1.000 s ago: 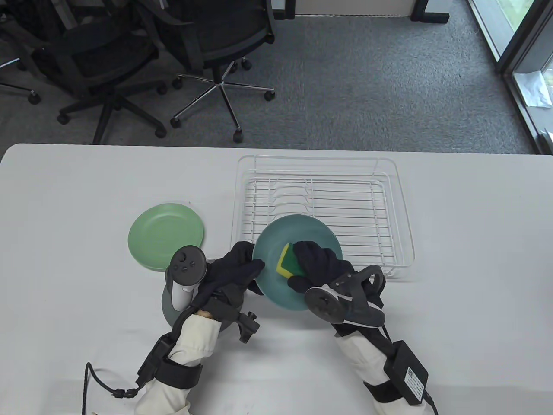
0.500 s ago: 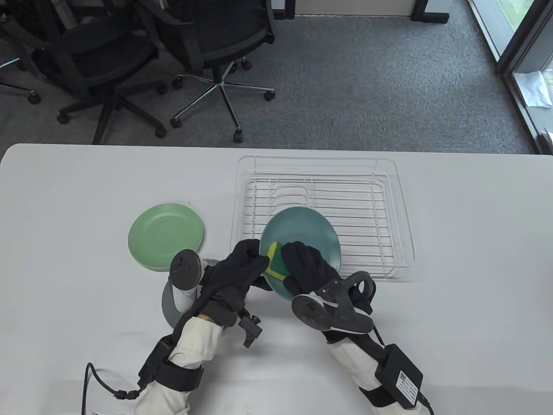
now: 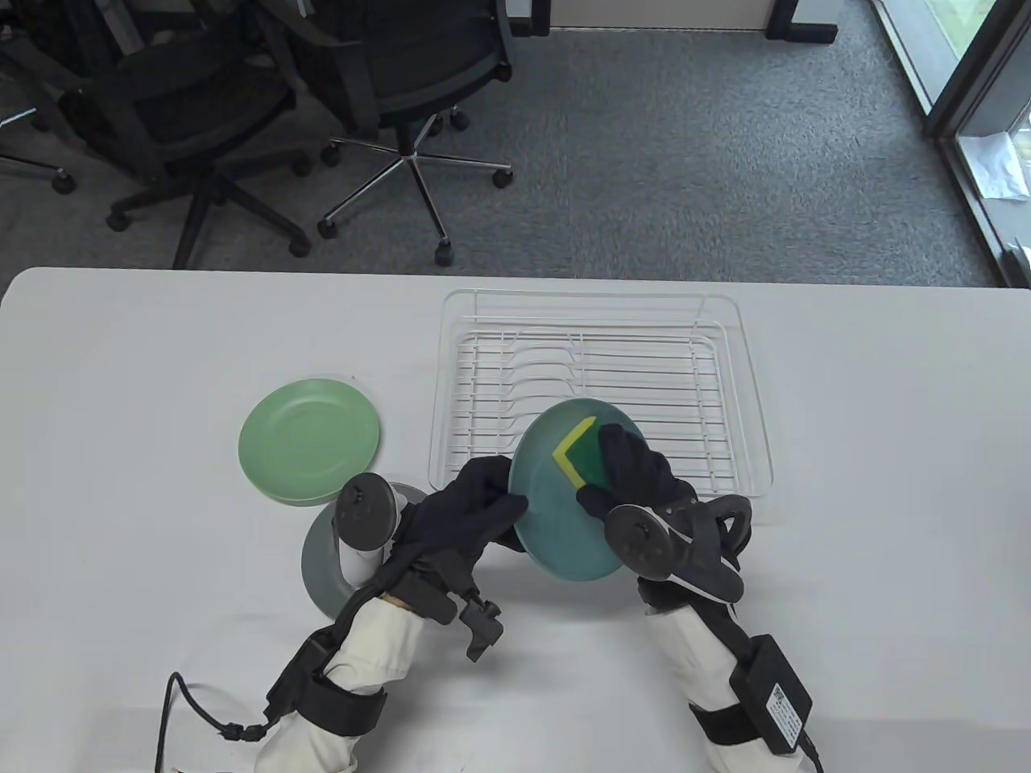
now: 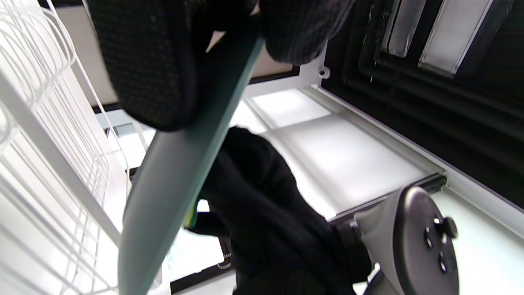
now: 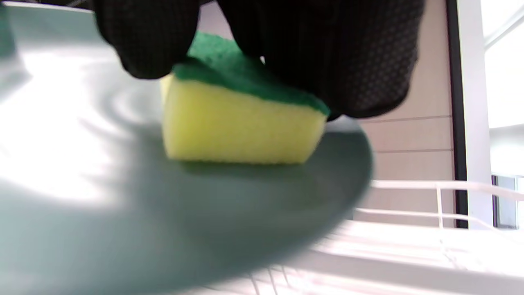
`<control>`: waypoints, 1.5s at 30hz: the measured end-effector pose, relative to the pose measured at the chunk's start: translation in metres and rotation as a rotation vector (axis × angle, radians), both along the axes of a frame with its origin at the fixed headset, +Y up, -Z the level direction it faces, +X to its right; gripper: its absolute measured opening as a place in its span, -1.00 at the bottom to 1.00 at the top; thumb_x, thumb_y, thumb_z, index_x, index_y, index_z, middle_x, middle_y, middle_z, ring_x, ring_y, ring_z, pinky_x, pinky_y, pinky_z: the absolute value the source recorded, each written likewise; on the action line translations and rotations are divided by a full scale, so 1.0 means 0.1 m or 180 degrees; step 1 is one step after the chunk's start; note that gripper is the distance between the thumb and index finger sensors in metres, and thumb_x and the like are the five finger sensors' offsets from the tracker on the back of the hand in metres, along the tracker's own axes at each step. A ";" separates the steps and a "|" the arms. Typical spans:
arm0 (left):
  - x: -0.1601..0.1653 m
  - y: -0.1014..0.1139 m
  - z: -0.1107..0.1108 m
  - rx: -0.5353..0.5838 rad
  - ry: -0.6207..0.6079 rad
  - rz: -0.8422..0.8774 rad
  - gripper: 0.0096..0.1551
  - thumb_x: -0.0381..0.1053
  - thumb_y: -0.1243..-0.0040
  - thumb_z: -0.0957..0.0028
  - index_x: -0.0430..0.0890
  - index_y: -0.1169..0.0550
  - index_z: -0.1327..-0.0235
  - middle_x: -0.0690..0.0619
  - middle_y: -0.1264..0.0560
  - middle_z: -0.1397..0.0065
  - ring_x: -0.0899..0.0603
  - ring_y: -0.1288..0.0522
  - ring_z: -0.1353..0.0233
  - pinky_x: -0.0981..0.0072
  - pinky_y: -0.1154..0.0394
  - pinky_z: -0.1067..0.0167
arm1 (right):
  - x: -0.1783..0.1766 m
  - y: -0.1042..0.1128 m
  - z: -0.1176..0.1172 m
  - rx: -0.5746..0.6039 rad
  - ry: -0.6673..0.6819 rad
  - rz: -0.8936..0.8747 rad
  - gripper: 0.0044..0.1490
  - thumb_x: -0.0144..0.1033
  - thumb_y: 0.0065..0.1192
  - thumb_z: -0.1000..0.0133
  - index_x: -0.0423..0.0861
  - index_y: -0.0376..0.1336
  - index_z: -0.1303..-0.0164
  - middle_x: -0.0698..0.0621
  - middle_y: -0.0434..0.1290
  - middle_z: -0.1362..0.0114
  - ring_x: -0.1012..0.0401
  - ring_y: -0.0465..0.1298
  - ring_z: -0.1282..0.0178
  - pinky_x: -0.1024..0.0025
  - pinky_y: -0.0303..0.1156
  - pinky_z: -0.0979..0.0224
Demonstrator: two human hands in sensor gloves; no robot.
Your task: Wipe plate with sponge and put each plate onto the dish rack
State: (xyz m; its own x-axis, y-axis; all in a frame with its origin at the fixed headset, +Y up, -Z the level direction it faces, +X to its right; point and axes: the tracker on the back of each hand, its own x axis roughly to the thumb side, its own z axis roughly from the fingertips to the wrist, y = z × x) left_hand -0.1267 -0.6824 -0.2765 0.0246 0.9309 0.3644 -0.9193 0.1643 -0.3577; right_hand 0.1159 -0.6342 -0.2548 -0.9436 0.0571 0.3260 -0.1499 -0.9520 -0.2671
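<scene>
My left hand [image 3: 475, 503] grips the left rim of a teal plate [image 3: 556, 515], held tilted above the table in front of the white dish rack [image 3: 600, 394]. In the left wrist view the plate's edge [image 4: 176, 172] runs between thumb and fingers. My right hand [image 3: 636, 475] holds a yellow and green sponge [image 3: 580, 451] pressed flat against the plate's upper part. The right wrist view shows the sponge [image 5: 241, 123] on the plate [image 5: 163, 213] under my gloved fingers. A light green plate [image 3: 309, 439] lies on the table to the left, and a grey plate [image 3: 322, 560] sits partly under my left wrist.
The dish rack holds no plates; its slots [image 3: 544, 366] sit at its left half. Office chairs [image 3: 403, 88] stand on the carpet beyond the table's far edge. White tabletop [image 3: 878, 451] stretches to the right of the rack.
Both hands and the teal plate have shifted right and the plate is tilted steeper. The sponge has slid from the plate's left part up to its upper part.
</scene>
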 end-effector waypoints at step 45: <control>-0.05 -0.02 0.00 0.0133 0.0248 0.0059 -0.34 -0.09 -0.25 -0.16 -0.43 -0.34 -0.38 -0.49 -0.47 -0.38 -0.42 -0.67 -0.21 0.24 -0.77 0.04 | -0.06 0.04 0.03 -0.0632 0.0639 -0.0061 -0.03 -0.04 0.26 -0.14 -0.36 0.08 -0.60 -0.34 0.43 -0.43 -0.11 0.56 -0.21 0.12 0.57 -0.18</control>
State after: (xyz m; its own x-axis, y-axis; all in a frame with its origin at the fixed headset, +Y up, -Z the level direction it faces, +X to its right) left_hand -0.1317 -0.6845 -0.2768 0.0373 0.9155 0.4005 -0.9471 0.1602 -0.2780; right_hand 0.1099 -0.6299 -0.2522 -0.8594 0.1559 0.4869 -0.1995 -0.9791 -0.0387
